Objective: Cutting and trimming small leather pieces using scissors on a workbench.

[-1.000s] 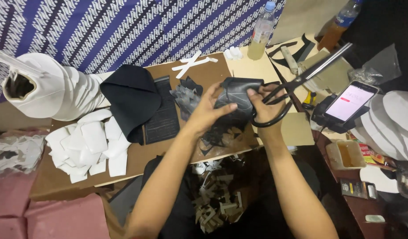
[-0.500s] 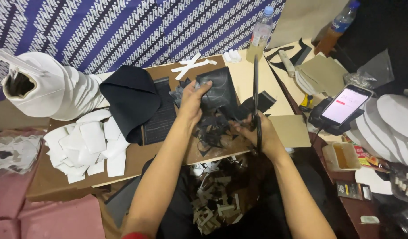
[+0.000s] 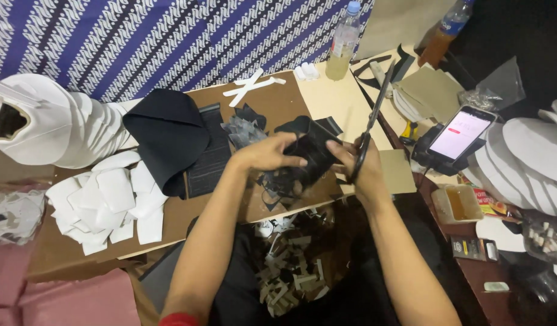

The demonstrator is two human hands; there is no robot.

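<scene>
1. Left hand (image 3: 267, 154) closed on the near edge of a black fabric piece (image 3: 309, 145), thumb on top, fingers curled under, holding it up just above the brown cardboard work board (image 3: 278, 102)
2. Right hand (image 3: 360, 166) gripping black-handled scissors (image 3: 370, 124); fingers through the loops, blades shut or nearly so, tips pointing away toward the plastic bottle (image 3: 342, 42)
3. Fabric piece sits between both hands, over a heap of dark offcuts (image 3: 278, 181) at the board's front edge
4. Step in hand, as I judge it: trimming the black piece, scissors between cuts and not biting the cloth
5. Next move would call for opening the blades, bringing them to the piece's right edge, left hand keeping the cloth taut
6. Nearby: white cut pieces (image 3: 109, 199) at left, phone (image 3: 460, 133) at right, more scraps (image 3: 290, 265) below in the lap
</scene>
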